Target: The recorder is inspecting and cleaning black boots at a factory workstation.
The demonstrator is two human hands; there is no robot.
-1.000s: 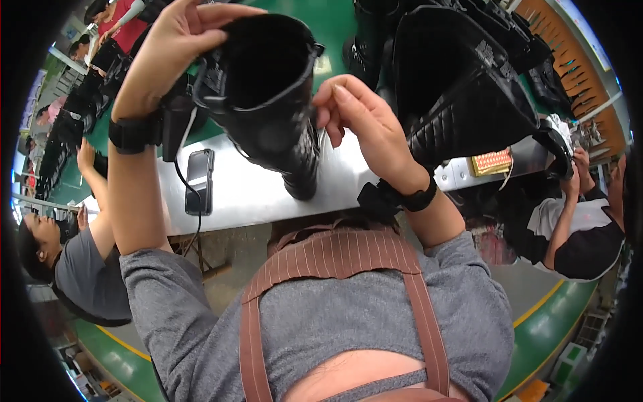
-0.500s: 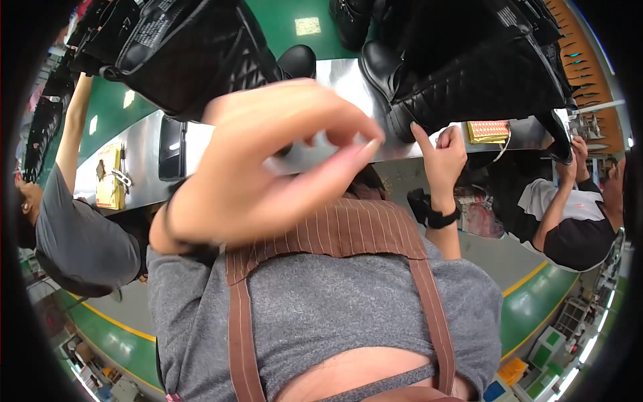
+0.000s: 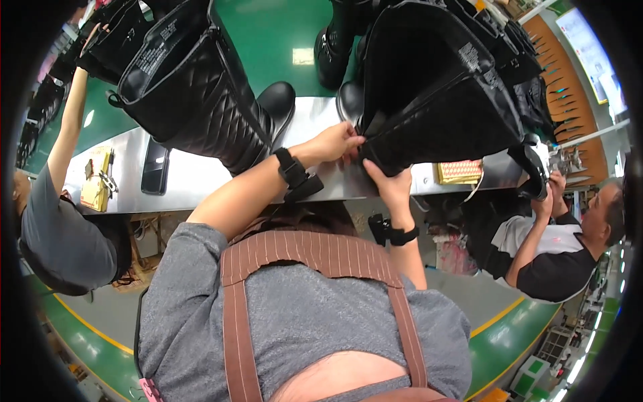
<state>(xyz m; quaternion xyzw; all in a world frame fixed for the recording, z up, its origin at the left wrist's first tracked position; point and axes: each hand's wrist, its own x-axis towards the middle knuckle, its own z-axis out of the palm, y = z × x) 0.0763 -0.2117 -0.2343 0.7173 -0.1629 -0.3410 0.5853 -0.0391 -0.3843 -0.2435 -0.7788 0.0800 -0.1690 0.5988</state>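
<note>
A tall black boot [image 3: 435, 127] leans to the right on the metal bench before me, its wide shaft opening gaping. At its ankle, my left hand [image 3: 337, 143] pinches the boot's side with thumb and fingertips; the small part between them is too small to name. My right hand [image 3: 392, 184] grips the lower back of the same boot, thumb on the near side and the other fingers partly hidden. A second boot, black and quilted [image 3: 191, 100], stands to the left of my hands, its toe pointing right.
The metal bench [image 3: 201, 177] carries a dark phone [image 3: 155, 167], a yellow pad [image 3: 96, 184] with small metal tools and a yellow-red packet [image 3: 459, 171]. More black boots [image 3: 331, 50] stand beyond. Co-workers sit left [image 3: 74, 228] and right [image 3: 549, 241], the right one holding a shoe [image 3: 532, 167].
My left hand has come down from a blurred raised position close to the camera and now pinches the boot at its ankle. My right hand has stayed at the boot. The view has shifted.
</note>
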